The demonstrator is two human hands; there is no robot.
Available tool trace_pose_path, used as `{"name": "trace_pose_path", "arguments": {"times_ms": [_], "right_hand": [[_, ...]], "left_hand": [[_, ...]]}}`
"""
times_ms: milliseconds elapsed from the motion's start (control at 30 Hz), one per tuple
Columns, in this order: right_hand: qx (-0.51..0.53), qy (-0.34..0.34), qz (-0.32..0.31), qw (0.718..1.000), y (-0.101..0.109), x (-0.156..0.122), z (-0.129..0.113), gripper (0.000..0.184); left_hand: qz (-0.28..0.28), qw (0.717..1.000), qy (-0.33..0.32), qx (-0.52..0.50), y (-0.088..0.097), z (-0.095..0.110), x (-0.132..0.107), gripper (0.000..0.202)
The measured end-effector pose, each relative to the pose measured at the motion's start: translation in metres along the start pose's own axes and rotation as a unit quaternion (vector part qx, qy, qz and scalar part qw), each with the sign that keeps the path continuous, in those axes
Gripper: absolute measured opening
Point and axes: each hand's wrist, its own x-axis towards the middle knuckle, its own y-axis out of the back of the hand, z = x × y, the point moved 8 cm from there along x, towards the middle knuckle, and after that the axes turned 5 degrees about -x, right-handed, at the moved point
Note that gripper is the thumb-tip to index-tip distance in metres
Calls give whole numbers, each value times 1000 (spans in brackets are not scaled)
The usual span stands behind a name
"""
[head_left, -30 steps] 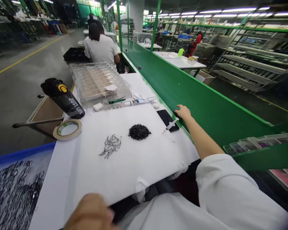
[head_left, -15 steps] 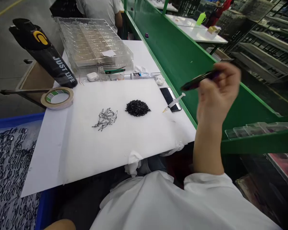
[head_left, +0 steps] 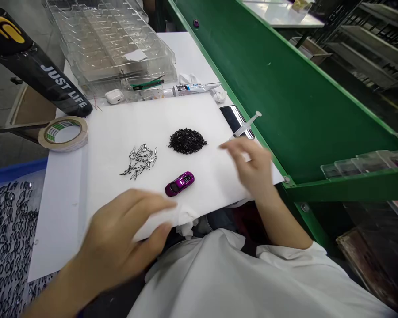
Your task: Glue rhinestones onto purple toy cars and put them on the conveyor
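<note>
A purple toy car (head_left: 174, 187) lies on the white board (head_left: 116, 126), near its front edge. My left hand (head_left: 119, 238) is just left of the car, thumb and fingers apart and holding nothing. To the right, my right hand (head_left: 254, 168) is over the board, blurred, its fingers apart and nothing visible in them. Its fingertips are close to a syringe (head_left: 244, 128), whose tip is hidden; I cannot tell whether they touch. Behind the car are a pile of small black pieces (head_left: 187, 141) and a loose heap of thin, dark-edged clear pieces (head_left: 141, 160).
A black bottle (head_left: 53, 75) and a tape roll (head_left: 63, 134) stand at the left. Clear trays (head_left: 112, 48), a white case (head_left: 114, 96) and a glue tube (head_left: 192, 88) line the back. A phone (head_left: 235, 119) lies beside the green conveyor trough (head_left: 268, 84).
My right hand has come down from above the conveyor and let go of the dark purple object, now seen as the toy car on the board. My left hand has come into view.
</note>
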Motion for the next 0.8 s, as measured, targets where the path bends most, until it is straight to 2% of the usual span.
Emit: {"name": "trace_pose_path", "arguments": {"times_ms": [33, 67, 100, 133, 167, 233, 267, 333, 433, 533, 600, 700, 733, 800], "right_hand": [[-3, -3, 58, 998, 20, 7, 5, 18], [4, -16, 105, 994, 34, 13, 13, 21], [27, -46, 131, 990, 43, 19, 26, 33], [66, -94, 129, 985, 43, 25, 44, 45], [117, -153, 95, 977, 35, 29, 63, 51], [197, -257, -29, 946, 5, 33, 92, 42], [211, -283, -81, 932, -7, 32, 99, 37], [196, -296, -113, 928, -16, 32, 101, 39], [190, -264, -37, 945, -8, 33, 77, 38], [254, -139, 9, 957, -7, 32, 22, 23], [323, -56, -29, 944, -20, 28, -18, 13], [423, 7, -132, 896, -47, 21, -60, 8], [448, 16, -169, 878, -56, 19, -69, 10], [482, 19, -242, 842, -73, 15, -79, 35]], "left_hand": [[-44, 995, -55, 64, -15, 3, 11, 23], [-83, 987, -58, 126, -30, -3, 20, 30], [-112, 978, -56, 164, -43, -11, 26, 36], [-133, 971, -54, 192, -53, -19, 30, 38], [-149, 966, -43, 207, -61, -27, 32, 39], [-165, 965, -23, 201, -69, -38, 33, 37], [-169, 967, -12, 189, -70, -42, 32, 35], [-165, 973, 8, 162, -69, -47, 30, 32], [-129, 982, 14, 134, -61, -48, 28, 25], [-110, 989, 23, 93, -56, -50, 29, 21], [-109, 991, 34, 71, -54, -52, 30, 21], [-98, 992, 25, 78, -51, -52, 32, 15], [-93, 992, 16, 87, -50, -51, 32, 13], [-88, 991, 1, 103, -50, -50, 32, 14]]}}
